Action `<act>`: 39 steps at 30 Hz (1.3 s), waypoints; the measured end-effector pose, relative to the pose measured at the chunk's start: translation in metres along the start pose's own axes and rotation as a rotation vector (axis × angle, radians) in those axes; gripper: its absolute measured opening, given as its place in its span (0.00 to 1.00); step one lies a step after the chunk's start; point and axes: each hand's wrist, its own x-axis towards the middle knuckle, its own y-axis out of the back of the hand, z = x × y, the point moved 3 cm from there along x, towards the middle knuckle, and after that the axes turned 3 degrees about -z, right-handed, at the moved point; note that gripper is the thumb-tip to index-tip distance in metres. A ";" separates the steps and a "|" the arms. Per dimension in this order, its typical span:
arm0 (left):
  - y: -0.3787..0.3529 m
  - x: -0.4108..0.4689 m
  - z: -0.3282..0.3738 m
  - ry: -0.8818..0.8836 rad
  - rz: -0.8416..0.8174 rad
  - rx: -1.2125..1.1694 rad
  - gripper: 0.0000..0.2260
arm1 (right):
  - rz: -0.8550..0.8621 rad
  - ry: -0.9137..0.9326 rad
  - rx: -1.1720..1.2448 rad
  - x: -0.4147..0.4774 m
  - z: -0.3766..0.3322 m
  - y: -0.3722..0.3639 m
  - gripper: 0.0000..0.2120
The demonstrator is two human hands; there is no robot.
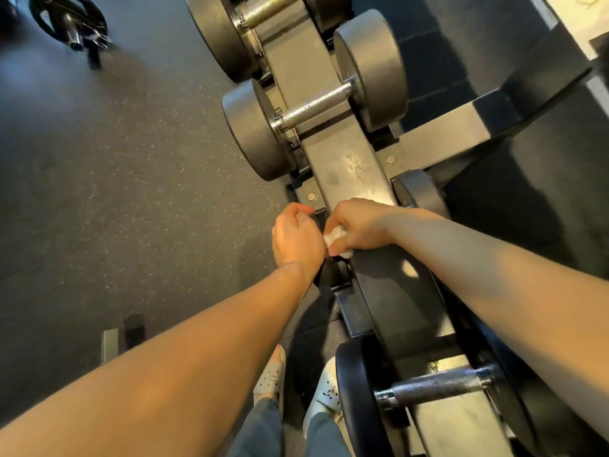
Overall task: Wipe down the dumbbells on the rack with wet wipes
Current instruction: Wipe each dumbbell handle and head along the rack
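While I lean over the rack [349, 166], a loaded bar [69, 21] lies on the floor [115, 159], well clear of the rack's front edge, far to the left. My left hand [298, 239] sits at that front edge with its fingers curled down out of sight, and I cannot tell whether they grip anything. Touching its wrist on the right is the wet wipe [336, 234], bunched up white in my right hand [359, 225]. My fingers and thumb close round it and press it down, I think onto the handle of the middle dumbbell [420, 192], though only that dumbbell's back head shows clearly. Along the rack beyond my hands rests the far dumbbell [313, 117], its steel handle bare. Under my right forearm lies the near dumbbell [438, 387].
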 end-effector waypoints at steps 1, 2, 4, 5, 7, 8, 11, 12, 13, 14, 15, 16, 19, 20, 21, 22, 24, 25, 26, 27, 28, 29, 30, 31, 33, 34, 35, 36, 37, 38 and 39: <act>0.000 0.000 0.000 0.001 -0.002 0.003 0.13 | -0.030 0.007 0.032 0.003 0.001 0.001 0.11; 0.000 0.001 0.000 0.001 -0.006 0.006 0.13 | -0.076 0.008 0.068 0.005 0.001 0.003 0.08; -0.001 0.001 0.000 -0.004 -0.018 0.017 0.13 | -0.160 -0.006 0.106 0.006 0.000 0.010 0.04; -0.001 0.000 0.001 -0.009 -0.023 0.023 0.13 | -0.172 -0.027 0.114 0.006 -0.001 0.013 0.07; 0.000 -0.001 0.002 -0.013 -0.021 0.040 0.15 | -0.139 -0.087 0.153 0.009 -0.001 0.017 0.13; 0.000 -0.001 0.002 -0.012 -0.016 0.049 0.16 | -0.123 -0.120 0.180 0.011 -0.002 0.016 0.15; 0.000 -0.001 0.002 -0.006 -0.019 0.069 0.15 | -0.082 -0.210 0.065 0.015 -0.013 0.006 0.13; 0.000 -0.002 0.003 -0.005 -0.026 0.077 0.15 | -0.031 -0.229 -0.052 0.013 -0.018 0.001 0.11; 0.000 -0.002 0.003 -0.009 -0.032 0.080 0.15 | 0.055 -0.232 -0.165 0.009 -0.022 -0.004 0.09; 0.000 -0.001 0.003 -0.015 -0.033 0.081 0.15 | 0.152 -0.210 -0.238 0.002 -0.025 -0.010 0.06; 0.000 -0.001 0.003 -0.026 -0.032 0.081 0.15 | 0.219 -0.166 -0.268 -0.007 -0.027 -0.015 0.06; 0.000 -0.001 0.002 -0.032 -0.033 0.085 0.15 | 0.260 -0.111 -0.262 -0.016 -0.026 -0.020 0.08; 0.000 0.000 0.001 -0.041 -0.025 0.100 0.14 | 0.283 0.004 -0.165 -0.031 -0.017 -0.028 0.12; 0.000 -0.001 0.001 -0.047 -0.022 0.104 0.14 | 0.271 0.003 -0.136 -0.031 -0.014 -0.026 0.13; 0.000 -0.001 0.001 -0.054 -0.021 0.109 0.15 | 0.258 -0.002 -0.108 -0.029 -0.012 -0.022 0.14; 0.000 -0.001 0.002 -0.059 -0.020 0.113 0.15 | 0.250 -0.011 -0.088 -0.026 -0.011 -0.018 0.15; 0.000 0.000 0.002 -0.066 -0.013 0.125 0.14 | 0.271 -0.030 -0.079 -0.019 -0.012 -0.012 0.16; 0.000 0.000 0.002 -0.066 -0.014 0.131 0.14 | 0.282 -0.050 -0.093 -0.015 -0.013 -0.010 0.16; 0.000 0.000 0.001 -0.059 -0.017 0.135 0.14 | 0.278 -0.088 -0.133 -0.010 -0.016 -0.010 0.15; 0.000 0.000 0.001 -0.058 -0.020 0.138 0.14 | 0.271 -0.128 -0.176 -0.005 -0.019 -0.010 0.13; 0.000 0.001 0.001 -0.062 -0.021 0.142 0.14 | 0.266 -0.191 -0.223 0.000 -0.023 -0.012 0.07; 0.000 0.001 0.000 -0.066 -0.023 0.143 0.14 | 0.276 -0.238 -0.246 0.003 -0.027 -0.013 0.02; 0.001 0.001 0.001 -0.067 -0.025 0.143 0.14 | 0.323 -0.287 -0.254 0.004 -0.031 -0.014 0.06; 0.000 0.002 0.001 -0.066 -0.023 0.144 0.14 | 0.391 -0.313 -0.242 0.003 -0.032 -0.015 0.07; 0.001 0.002 0.001 -0.070 -0.014 0.144 0.14 | 0.595 -0.270 -0.213 -0.006 -0.032 -0.022 0.06; 0.001 0.001 0.001 -0.077 -0.016 0.139 0.13 | 0.655 -0.213 -0.207 -0.013 -0.031 -0.028 0.05; 0.000 0.002 0.001 -0.077 -0.016 0.134 0.13 | 0.664 -0.133 -0.194 -0.018 -0.029 -0.033 0.04; 0.001 0.001 0.002 -0.072 -0.012 0.132 0.13 | 0.602 -0.063 -0.178 -0.024 -0.028 -0.038 0.05; 0.001 0.001 0.002 -0.066 -0.006 0.131 0.13 | 0.521 0.002 -0.167 -0.030 -0.027 -0.042 0.06; 0.001 0.001 0.003 -0.065 -0.003 0.130 0.13 | 0.443 0.036 -0.180 -0.035 -0.028 -0.043 0.05; 0.001 0.001 0.003 -0.064 0.001 0.128 0.13 | 0.391 0.060 -0.219 -0.039 -0.028 -0.043 0.05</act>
